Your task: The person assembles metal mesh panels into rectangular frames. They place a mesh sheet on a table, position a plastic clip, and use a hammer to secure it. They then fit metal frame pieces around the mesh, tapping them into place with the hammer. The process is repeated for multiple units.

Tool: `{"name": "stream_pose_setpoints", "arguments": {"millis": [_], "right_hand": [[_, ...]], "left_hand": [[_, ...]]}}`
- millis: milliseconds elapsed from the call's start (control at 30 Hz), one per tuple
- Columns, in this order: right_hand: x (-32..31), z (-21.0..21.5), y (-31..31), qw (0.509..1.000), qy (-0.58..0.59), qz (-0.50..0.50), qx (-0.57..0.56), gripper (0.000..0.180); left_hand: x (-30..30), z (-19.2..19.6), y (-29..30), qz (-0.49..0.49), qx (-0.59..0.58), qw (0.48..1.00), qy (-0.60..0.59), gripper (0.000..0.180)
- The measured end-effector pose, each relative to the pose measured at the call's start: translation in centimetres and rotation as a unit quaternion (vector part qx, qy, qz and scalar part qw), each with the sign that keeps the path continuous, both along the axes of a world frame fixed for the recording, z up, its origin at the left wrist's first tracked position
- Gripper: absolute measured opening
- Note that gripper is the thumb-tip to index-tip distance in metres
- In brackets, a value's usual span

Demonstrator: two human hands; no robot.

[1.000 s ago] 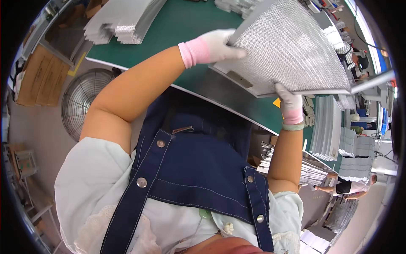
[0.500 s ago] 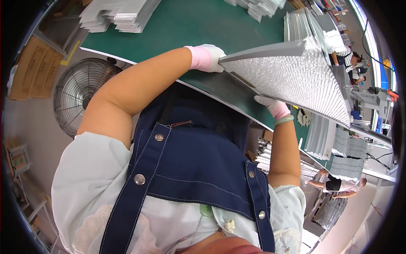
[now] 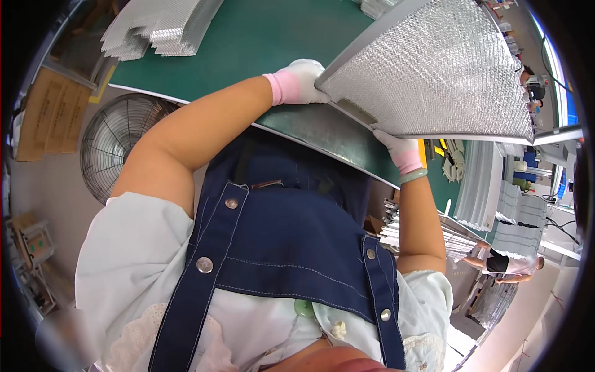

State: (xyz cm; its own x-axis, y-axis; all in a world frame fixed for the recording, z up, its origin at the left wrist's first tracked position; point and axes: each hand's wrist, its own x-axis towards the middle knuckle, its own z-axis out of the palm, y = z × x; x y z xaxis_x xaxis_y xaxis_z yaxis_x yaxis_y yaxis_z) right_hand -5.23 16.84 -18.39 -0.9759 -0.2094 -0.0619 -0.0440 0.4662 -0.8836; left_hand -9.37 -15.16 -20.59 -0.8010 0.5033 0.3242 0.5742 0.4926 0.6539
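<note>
Head view, looking down the wearer's front. The left hand, in a white glove with a pink cuff, gripped the near left corner of a framed metal mesh filter panel; its fingers were closed around the frame edge, thumb side toward the camera. The right hand, gloved alike and with a pale green bangle at the wrist, clamped the panel's near lower edge, with the fingers curled up onto the frame. How far those fingers wrapped behind the rim could not be told.

The panel was held clear above the green worktable, tilted with its mesh face toward the camera. From both sets of fingers it extended away and to the right, its long axis running from the left hand's corner toward the far right of the picture. The two hands held the same long edge at separate points, so neither was nearer than the other; the bulk of the panel lay beyond the fingertips, not between the hands.

Left of the left hand, well apart on the table, lay a stack of mesh sheets. Below the table edge stood a floor fan. Further filter stacks and another person were visible beyond the right forearm.
</note>
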Motion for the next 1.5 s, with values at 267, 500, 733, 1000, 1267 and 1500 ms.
{"name": "stream_pose_setpoints", "arguments": {"millis": [267, 500, 733, 1000, 1267, 1500], "right_hand": [[-1.4, 0.3, 0.0, 0.949, 0.151, 0.076, 0.265, 0.043], [-1.6, -0.1, 2.1, 0.996, -0.031, 0.053, 0.062, 0.054], [-1.2, 0.7, 0.9, 0.999, -0.035, 0.022, -0.034, 0.062], [-0.9, 0.1, 1.1, 0.999, -0.040, 0.020, -0.022, 0.060], [-3.2, -1.0, 1.2, 0.795, 0.376, 0.229, 0.417, 0.028], [-1.2, 15.8, -0.8, 0.962, 0.066, -0.022, -0.262, 0.045]], "left_hand": [[0.2, 2.7, 0.1, -0.015, -0.016, 1.000, -0.007, 0.032], [-0.7, 8.0, 1.4, -0.034, 0.131, 0.983, -0.121, 0.048], [1.5, 23.4, 2.9, -0.050, 0.410, 0.908, -0.068, 0.030], [0.9, 22.5, 1.3, 0.011, 0.304, 0.952, 0.014, 0.031], [0.1, 22.6, 2.7, -0.027, 0.351, 0.935, -0.036, 0.028], [-0.8, 23.0, 2.1, 0.013, 0.306, 0.951, -0.030, 0.029]]}}
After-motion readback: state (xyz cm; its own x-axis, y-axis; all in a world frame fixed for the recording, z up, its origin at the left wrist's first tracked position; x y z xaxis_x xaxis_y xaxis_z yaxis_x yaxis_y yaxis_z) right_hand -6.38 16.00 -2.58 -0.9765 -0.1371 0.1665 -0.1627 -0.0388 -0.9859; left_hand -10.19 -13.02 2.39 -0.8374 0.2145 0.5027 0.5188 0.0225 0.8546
